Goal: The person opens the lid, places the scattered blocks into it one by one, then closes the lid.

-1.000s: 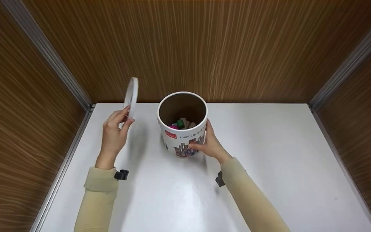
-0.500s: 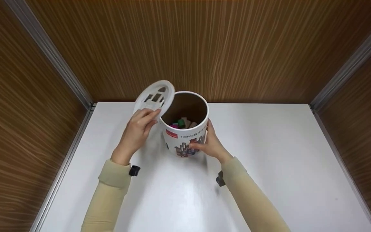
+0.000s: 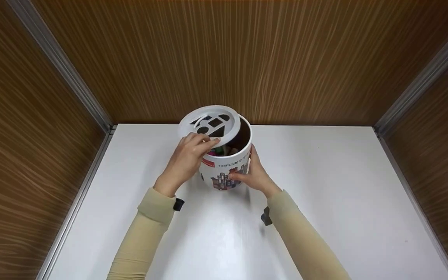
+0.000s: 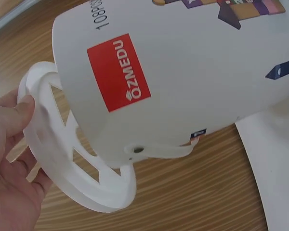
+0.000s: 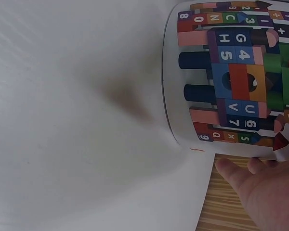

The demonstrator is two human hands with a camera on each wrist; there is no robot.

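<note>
A white round bucket (image 3: 224,171) with printed block pictures stands on the table, its top partly uncovered. Colored blocks (image 3: 230,150) show inside it. My left hand (image 3: 187,157) pinches the edge of a white lid (image 3: 231,130) with shape-cut holes. Tilted, the lid lies over the left part of the bucket's mouth. In the left wrist view, the thumb and fingers hold the lid (image 4: 53,134) by its rim, beside the bucket wall (image 4: 183,86). Around the bucket's right side, my right hand (image 3: 259,177) grips, thumb on the front; its fingers are partly hidden behind the bucket.
The white tabletop (image 3: 325,186) extends to both sides and in front of the bucket. Brown wood-grain panels (image 3: 286,58) enclose the back and sides, with metal strips (image 3: 426,62) at the corners. A handle (image 4: 171,151) is attached to the bucket's side.
My left hand has brought the lid rightward from beside the bucket, turning it from near upright to flatter, over the opening. The right hand has stayed on the bucket.
</note>
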